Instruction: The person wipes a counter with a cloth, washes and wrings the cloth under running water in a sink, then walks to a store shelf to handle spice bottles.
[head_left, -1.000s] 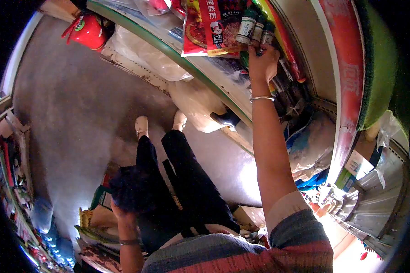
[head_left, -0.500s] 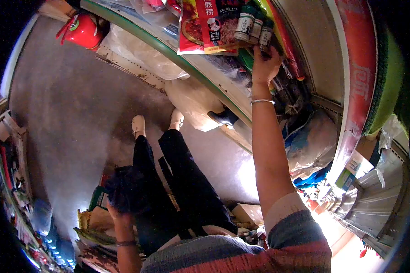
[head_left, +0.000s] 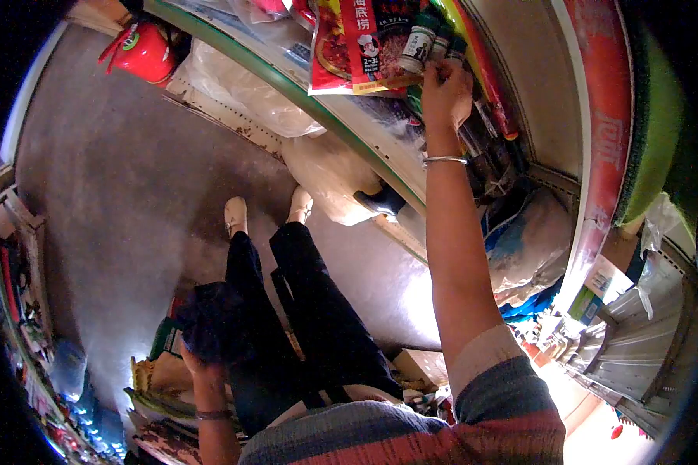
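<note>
My right hand (head_left: 447, 94) reaches up to the shelf, its fingers closed at the lower ends of several small seasoning bottles. The nearest seasoning bottle (head_left: 416, 46) has a pale label and a green cap. Another bottle (head_left: 457, 48) is mostly hidden behind my fingers, which appear to grip it. Beneath the bottles lies a red and black food packet (head_left: 364, 46) with a chef figure printed on it. Low on the left, my left hand (head_left: 194, 358) is closed on a bunched dark blue cloth (head_left: 213, 319), its fingers partly covered.
A green-edged shelf (head_left: 287, 84) crosses diagonally ahead. On the floor by it are a red fire extinguisher (head_left: 141, 54) and a large translucent plastic bag (head_left: 333, 174). Stocked shelves (head_left: 35, 325) line the left side. A red banner-like roll (head_left: 609, 108) stands at right.
My right hand has shifted slightly up and left and now covers more of the right-hand bottle. Bottles and packet have moved a little in view. The left hand stays with the cloth.
</note>
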The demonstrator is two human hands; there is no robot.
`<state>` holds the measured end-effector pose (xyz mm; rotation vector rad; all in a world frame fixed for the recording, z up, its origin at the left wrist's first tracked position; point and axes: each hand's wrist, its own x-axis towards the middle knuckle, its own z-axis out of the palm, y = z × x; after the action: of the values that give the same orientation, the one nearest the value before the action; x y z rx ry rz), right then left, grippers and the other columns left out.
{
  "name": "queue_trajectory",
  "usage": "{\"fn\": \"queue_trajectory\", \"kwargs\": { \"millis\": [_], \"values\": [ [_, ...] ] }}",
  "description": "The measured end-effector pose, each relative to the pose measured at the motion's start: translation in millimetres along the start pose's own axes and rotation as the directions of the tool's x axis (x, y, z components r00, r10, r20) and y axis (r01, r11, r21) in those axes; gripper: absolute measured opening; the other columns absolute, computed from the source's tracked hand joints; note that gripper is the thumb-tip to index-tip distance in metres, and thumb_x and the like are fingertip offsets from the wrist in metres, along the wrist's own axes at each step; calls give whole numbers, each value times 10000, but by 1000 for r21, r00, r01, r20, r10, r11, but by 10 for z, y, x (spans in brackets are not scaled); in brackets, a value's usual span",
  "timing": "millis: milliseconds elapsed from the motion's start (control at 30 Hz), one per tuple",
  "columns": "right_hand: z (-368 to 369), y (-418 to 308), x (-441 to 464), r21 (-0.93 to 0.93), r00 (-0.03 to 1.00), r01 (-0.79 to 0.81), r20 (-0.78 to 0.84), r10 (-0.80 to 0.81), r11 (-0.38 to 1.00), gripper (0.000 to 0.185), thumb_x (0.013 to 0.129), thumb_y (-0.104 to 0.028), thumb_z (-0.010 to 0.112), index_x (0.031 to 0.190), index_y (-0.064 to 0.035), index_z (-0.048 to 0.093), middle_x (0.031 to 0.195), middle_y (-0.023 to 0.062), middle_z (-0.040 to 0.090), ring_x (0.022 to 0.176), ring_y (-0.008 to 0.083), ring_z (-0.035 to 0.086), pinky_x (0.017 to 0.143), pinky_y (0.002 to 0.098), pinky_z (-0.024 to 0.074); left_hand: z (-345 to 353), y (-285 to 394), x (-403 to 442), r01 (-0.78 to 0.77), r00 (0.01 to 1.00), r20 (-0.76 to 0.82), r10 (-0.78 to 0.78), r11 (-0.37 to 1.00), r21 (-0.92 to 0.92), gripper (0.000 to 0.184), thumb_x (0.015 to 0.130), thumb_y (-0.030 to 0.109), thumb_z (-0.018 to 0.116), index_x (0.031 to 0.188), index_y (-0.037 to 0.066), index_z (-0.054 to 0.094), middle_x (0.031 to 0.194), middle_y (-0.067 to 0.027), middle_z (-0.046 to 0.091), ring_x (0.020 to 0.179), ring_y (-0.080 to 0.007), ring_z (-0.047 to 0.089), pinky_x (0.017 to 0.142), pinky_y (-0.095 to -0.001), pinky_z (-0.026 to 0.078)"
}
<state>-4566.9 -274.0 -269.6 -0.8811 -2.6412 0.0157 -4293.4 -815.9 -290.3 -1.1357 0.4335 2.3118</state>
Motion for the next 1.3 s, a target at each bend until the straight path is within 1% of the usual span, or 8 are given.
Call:
{"fn": "queue_trajectory", "kwargs": {
  "millis": [133,333,533,600,667,833,1067,1300],
  "values": [
    [-95,-70,-40,-88,998,44,46,-40,995,395,729,-376,690,998,-113,567,956,112,585,905,303,581,739,428,486,50,1,-15,-9,974,-227,14,1000,24,495,895,329,396,1275,20,466,1285,-149,498,1167,-335,477,1035,-449,352],
    [-2,3,-8,-65,1000,1,-25,-3,998,425,706,-360,701,1013,-91,584,954,141,599,867,324,596,743,431,491,142,8,-36,-56,953,-296,59,998,18,495,887,336,401,1262,23,481,1261,-145,517,1147,-327,493,1021,-450,369],
    [-57,201,4,359,995,-72,-35,91,930,369,790,-359,624,939,-22,596,871,111,628,763,238,618,706,362,508,222,36,-85,-11,963,-268,26,998,56,504,888,361,382,1258,37,490,1251,-136,528,1151,-321,494,1025,-445,366],
    [-176,194,-9,718,902,-428,304,306,548,311,818,-314,600,921,-21,588,875,104,624,766,221,617,701,337,513,173,35,-83,-23,969,-242,45,995,95,502,893,357,369,1262,37,488,1256,-135,525,1151,-324,493,1028,-447,361],
    [-321,135,-4,752,748,-635,543,381,175,216,851,-244,569,894,-33,573,883,118,616,797,229,622,697,316,530,142,28,-64,-28,974,-224,43,997,71,501,897,351,360,1268,38,483,1264,-135,519,1155,-328,489,1031,-449,356],
    [-301,263,-169,774,728,-525,624,283,-354,240,867,-227,545,952,-3,544,905,125,603,862,270,613,699,304,544,369,5,-45,-18,966,-257,25,999,29,412,919,295,399,1201,28,536,1197,-115,569,1051,-308,560,919,-443,467],
    [-439,205,-371,265,710,-571,635,-305,-777,404,844,-197,544,1127,85,490,1005,197,531,859,245,544,652,258,507,264,-6,-19,-32,955,-290,53,996,79,424,911,338,425,1192,44,544,1172,-112,580,1030,-301,566,896,-442,477],
    [-667,-69,-493,-114,641,-507,613,-462,-854,404,863,-151,496,1151,129,463,943,158,480,766,201,495,593,241,485,-40,24,-3,-31,980,-196,31,1000,6,468,908,336,393,1254,37,496,1259,-129,522,1144,-327,492,1012,-451,366]
  ]
}}
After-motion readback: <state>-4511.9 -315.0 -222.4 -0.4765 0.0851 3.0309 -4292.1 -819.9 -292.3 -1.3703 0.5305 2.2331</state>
